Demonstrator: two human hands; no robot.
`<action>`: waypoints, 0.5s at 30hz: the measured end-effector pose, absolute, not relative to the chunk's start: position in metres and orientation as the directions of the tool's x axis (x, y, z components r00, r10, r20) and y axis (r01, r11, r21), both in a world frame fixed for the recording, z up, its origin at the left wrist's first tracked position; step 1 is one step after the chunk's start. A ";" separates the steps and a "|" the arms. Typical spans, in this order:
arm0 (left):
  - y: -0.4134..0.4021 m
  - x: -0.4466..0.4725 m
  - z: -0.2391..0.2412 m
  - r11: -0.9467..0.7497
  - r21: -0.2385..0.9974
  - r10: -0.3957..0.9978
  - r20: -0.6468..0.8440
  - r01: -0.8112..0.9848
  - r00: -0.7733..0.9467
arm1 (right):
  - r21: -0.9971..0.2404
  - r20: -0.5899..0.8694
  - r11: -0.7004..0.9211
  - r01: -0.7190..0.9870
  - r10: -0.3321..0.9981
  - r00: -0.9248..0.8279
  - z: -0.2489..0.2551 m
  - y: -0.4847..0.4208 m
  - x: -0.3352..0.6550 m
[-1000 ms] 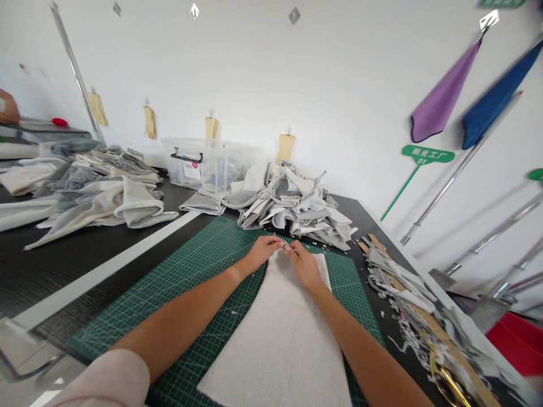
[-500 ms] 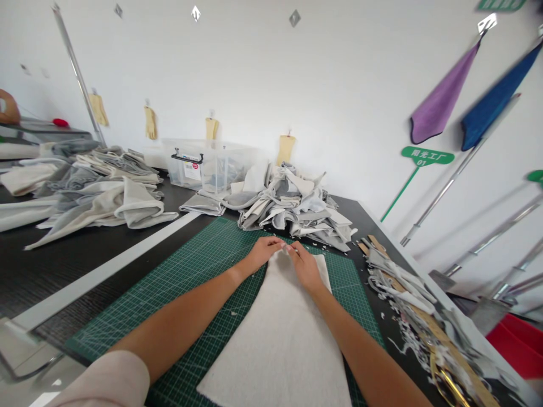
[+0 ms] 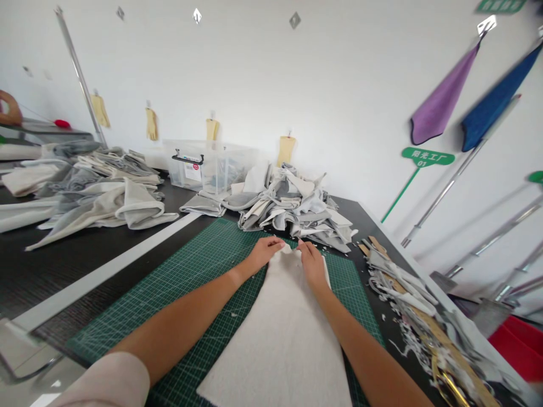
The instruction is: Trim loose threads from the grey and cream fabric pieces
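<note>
An off-white piece of fabric (image 3: 280, 339), narrow at the far end and wide toward me, lies over the green cutting mat (image 3: 169, 282). My left hand (image 3: 266, 252) pinches the left part of its far edge, which is slightly lifted and puckered. At the right part of that same edge, my right hand (image 3: 311, 263) has its fingers closed on the cloth. A small gap separates the two hands. The fingertips partly hide the gripped edge.
Beyond the mat rises a heap of grey and white fabric scraps (image 3: 297, 198), beside a clear plastic box (image 3: 212, 164). More cloth pieces (image 3: 97, 186) are piled at left. Along the right edge lie trimmings, a wooden strip (image 3: 460, 353) and gold-handled scissors (image 3: 452, 390).
My right hand has moved a little to the right along the far edge, opening a gap from my left hand. My left hand has stayed almost in place.
</note>
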State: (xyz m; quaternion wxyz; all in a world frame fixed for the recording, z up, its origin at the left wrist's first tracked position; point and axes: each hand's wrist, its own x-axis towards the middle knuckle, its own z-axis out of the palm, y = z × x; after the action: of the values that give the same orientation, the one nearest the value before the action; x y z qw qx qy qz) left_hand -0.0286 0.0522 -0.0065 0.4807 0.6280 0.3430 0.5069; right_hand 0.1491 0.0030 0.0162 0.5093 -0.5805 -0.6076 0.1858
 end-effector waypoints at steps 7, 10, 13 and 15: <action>0.053 -0.029 -0.009 -0.332 0.942 0.917 0.333 -0.042 0.221 | -0.746 0.363 0.130 0.653 0.901 0.236 0.017 0.015 0.166; 0.055 -0.029 -0.009 -0.374 0.927 0.914 0.364 0.024 0.178 | -0.628 0.282 -0.021 0.778 0.925 0.253 0.016 0.024 0.183; 0.054 -0.029 -0.009 -0.408 0.907 0.910 0.395 0.105 0.128 | -0.534 0.180 -0.133 0.835 0.947 0.266 0.017 0.033 0.204; 0.053 -0.029 -0.009 -0.415 0.898 0.909 0.403 0.144 0.106 | -0.521 0.131 -0.159 0.838 0.956 0.263 0.021 0.038 0.217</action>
State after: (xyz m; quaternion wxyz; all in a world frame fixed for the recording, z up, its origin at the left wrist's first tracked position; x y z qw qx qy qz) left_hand -0.0286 0.0535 -0.0091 0.3592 0.6511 0.4043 0.5326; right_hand 0.2173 0.0383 0.0206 0.2551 -0.7526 -0.5960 0.1152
